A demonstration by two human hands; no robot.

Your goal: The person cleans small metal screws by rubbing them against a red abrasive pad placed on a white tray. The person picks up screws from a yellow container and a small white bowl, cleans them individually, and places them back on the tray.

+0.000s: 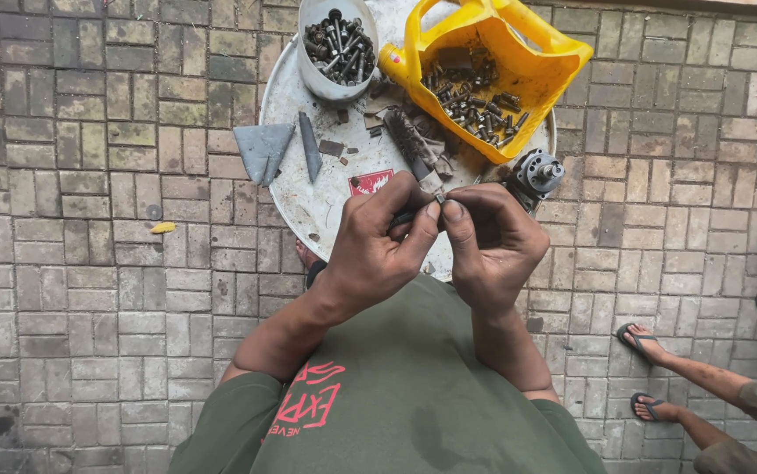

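grey brick paving surrounds a round white drum lid point(308, 202) used as a work surface. above its near edge, the left hand point(377, 250) and right hand point(493, 241) meet, fingertips pinched narrow on a small metal part point(438, 198), mostly hidden between them. it looks light, rigid and probably greasy, best gripped by its ends. behind sit a white tub of bolts point(336, 46), a cut yellow jug of bolts point(484, 75) and a wire brush point(411, 145).

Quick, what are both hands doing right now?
Left hand: closed, pinching a small metal part.
Right hand: closed, pinching the same part.
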